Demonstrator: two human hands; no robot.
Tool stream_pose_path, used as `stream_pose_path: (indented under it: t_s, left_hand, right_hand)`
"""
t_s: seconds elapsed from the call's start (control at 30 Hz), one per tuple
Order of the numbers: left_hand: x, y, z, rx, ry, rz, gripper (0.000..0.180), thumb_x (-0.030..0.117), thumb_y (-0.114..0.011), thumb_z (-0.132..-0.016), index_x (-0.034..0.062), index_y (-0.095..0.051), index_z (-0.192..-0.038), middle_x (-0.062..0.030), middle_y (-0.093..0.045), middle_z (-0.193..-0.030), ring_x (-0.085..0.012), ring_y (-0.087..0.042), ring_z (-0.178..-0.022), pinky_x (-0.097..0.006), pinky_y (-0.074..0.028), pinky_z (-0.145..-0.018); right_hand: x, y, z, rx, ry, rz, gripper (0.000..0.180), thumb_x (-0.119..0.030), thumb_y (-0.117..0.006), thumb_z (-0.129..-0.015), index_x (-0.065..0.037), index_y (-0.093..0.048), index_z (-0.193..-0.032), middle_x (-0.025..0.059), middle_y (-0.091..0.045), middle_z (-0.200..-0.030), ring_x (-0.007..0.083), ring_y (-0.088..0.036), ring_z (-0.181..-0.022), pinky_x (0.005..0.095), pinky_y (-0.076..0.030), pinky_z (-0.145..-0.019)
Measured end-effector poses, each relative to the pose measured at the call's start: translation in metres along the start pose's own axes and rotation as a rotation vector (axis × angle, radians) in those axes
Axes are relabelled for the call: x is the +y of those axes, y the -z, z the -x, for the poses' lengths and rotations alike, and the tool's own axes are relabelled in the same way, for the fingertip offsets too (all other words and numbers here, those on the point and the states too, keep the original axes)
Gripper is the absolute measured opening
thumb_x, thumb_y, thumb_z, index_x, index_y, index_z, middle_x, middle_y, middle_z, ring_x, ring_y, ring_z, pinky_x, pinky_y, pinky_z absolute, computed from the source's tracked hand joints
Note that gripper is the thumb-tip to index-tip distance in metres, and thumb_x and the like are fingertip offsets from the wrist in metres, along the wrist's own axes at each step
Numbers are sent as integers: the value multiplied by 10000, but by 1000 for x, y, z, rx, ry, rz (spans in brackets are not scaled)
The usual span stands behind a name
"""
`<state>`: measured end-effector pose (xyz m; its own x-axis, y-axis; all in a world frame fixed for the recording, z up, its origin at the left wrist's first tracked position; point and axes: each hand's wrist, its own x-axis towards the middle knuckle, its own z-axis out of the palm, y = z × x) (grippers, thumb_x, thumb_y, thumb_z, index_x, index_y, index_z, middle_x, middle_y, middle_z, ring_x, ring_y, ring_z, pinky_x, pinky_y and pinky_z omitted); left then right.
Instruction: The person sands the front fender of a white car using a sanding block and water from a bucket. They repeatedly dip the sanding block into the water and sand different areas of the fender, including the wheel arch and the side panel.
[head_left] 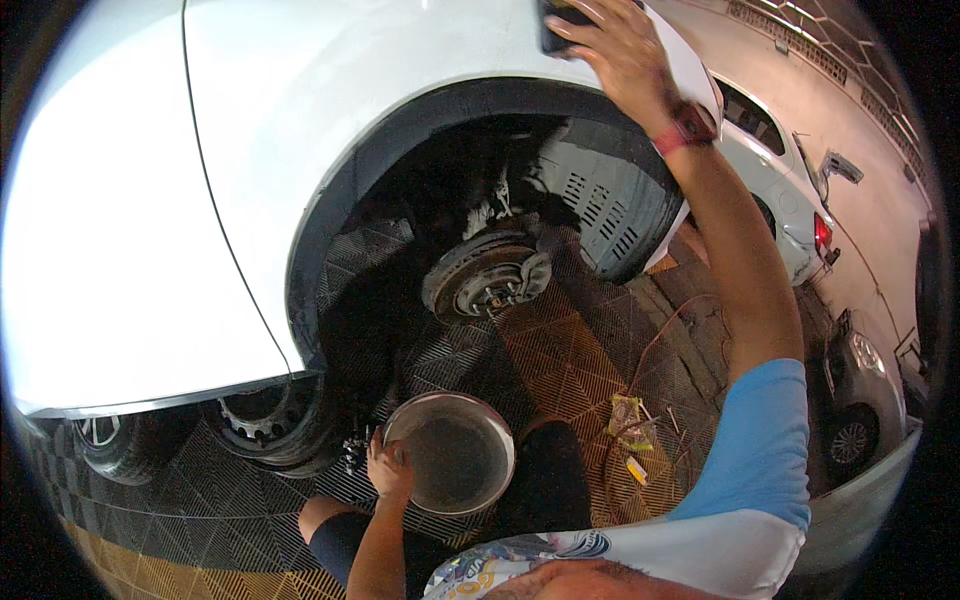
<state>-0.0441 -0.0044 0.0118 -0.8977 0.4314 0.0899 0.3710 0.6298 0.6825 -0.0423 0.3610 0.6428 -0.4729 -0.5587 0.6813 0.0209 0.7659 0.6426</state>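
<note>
My left hand (388, 466) grips the left rim of a round metal basin (508, 440), fingers curled over its edge. The basin's inside looks grey and its contents are hard to make out. Up at the top, my right hand (625, 65), slightly blurred, presses a dark rectangular block (550, 40) against the white car fender (400, 45), above the wheel arch. Its fingers cover much of the block, so its exact kind does not show. Below the arch, a bare brake disc (475, 280) with its hub is exposed, with no wheel on it.
Under the car's side lie two wheels, a dark steel-rimmed one (260, 425) and another (110, 450). On the grid floor to the right are a clear yellowish packet (630, 420), a small yellow item (637, 470) and a thin hose (650, 350). Other cars stand at the right.
</note>
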Motion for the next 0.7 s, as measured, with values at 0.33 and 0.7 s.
stream_pose_path:
  t_s: [0.33,0.7]
  left_hand:
    - [-8,-7,0,-30,26,-2,265,106,-769,-893,47,-784,-1151,-253,-484,-1613,-447,-514,-1432,-548,-478,-1162]
    - [-2,15,2,108,-143,-55,307,183,-705,-985,54,-740,-1260,-267,-545,-1546,-459,-556,-1377,-559,-461,-1154]
  right_hand:
    - [-4,-13,-21,-6,151,34,386,-94,-794,-856,-145,-774,-1238,90,-638,-1502,314,-532,-1436,491,-375,-1231]
    - [-43,-17,-42,82,-23,-156,306,-152,-764,-886,-162,-790,-1191,44,-634,-1511,297,-529,-1411,460,-385,-1202]
